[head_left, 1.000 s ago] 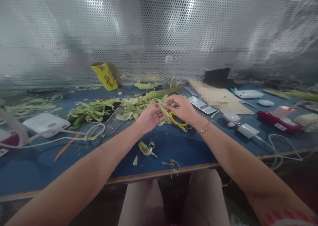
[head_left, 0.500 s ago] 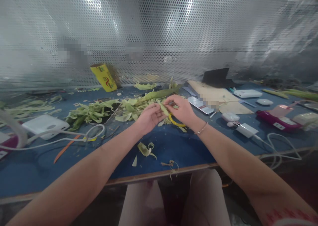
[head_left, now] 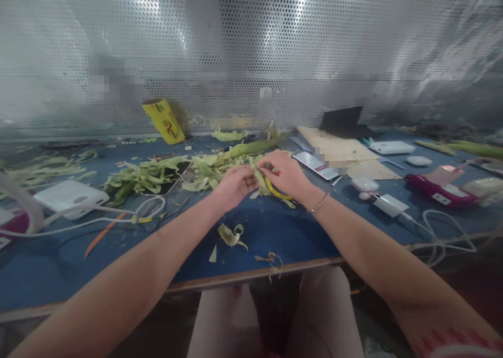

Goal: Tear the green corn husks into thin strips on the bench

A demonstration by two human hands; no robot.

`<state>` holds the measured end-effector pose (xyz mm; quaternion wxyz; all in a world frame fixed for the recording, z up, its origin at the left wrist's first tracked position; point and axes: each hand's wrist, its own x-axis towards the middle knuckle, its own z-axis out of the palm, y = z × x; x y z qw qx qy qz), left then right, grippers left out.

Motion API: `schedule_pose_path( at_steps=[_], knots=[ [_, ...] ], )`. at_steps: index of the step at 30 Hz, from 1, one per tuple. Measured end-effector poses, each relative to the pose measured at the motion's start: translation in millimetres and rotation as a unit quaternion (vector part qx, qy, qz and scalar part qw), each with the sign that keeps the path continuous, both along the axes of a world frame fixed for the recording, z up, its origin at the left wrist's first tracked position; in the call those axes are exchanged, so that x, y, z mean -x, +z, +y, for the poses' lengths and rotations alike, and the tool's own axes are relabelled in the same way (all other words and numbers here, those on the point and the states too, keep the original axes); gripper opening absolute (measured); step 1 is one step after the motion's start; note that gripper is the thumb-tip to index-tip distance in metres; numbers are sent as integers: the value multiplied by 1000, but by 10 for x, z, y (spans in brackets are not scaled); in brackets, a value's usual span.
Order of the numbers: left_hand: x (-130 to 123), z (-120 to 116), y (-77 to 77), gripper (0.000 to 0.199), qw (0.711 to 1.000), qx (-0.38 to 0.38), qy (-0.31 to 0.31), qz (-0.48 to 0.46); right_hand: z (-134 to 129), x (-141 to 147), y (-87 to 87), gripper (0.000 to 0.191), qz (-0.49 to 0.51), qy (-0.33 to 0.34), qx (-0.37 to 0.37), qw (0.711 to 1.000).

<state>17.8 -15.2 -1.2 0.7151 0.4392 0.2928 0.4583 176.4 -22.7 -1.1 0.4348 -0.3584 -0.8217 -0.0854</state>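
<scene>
Between my two hands, over the blue table, is a small pale green leafy piece (head_left: 260,179). My left hand (head_left: 236,186) has its fingers curled against the left side of that piece. Thumb and fingers of my right hand (head_left: 283,175) pinch its upper right side. A yellow ring-shaped item (head_left: 278,191) lies just below my right hand, partly hidden by it. Behind my hands spreads a pile of green husk-like leaves (head_left: 206,169), with a longer green leaf (head_left: 251,147) on top.
A yellow tube (head_left: 164,121) leans at the perforated metal panel (head_left: 243,43). Leaves lie on a dark tray at left, beside a white device (head_left: 70,199) with cables. A phone (head_left: 316,165), cardboard (head_left: 334,145) and white charger (head_left: 391,206) are at right. Husk scraps (head_left: 230,236) lie near the front edge.
My left fingers have curled in closer around the leafy piece, which now stands more upright. My right hand has shifted very slightly left.
</scene>
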Motion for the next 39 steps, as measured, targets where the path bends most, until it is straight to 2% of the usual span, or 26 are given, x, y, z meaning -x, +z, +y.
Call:
schedule_pose_path(
  at_steps=[9,15,26,33,39],
  knots=[
    [-2,15,-15,9,999,-28,-19,0,23,-12,9,5,98,25,51,994],
    [35,50,-49,2,998,-33,-54,-29,32,-31,17,6,92,21,40,995],
    [14,69,-55,6,1000,6,-26,-16,17,-32,31,5,36,12,9,999],
    [18,71,-58,6,999,38,-23,1,31,1,0,10,51,0,54,997],
    [5,70,-41,6,997,77,12,-7,79,-12,-44,16,98,40,130,986]
  ],
)
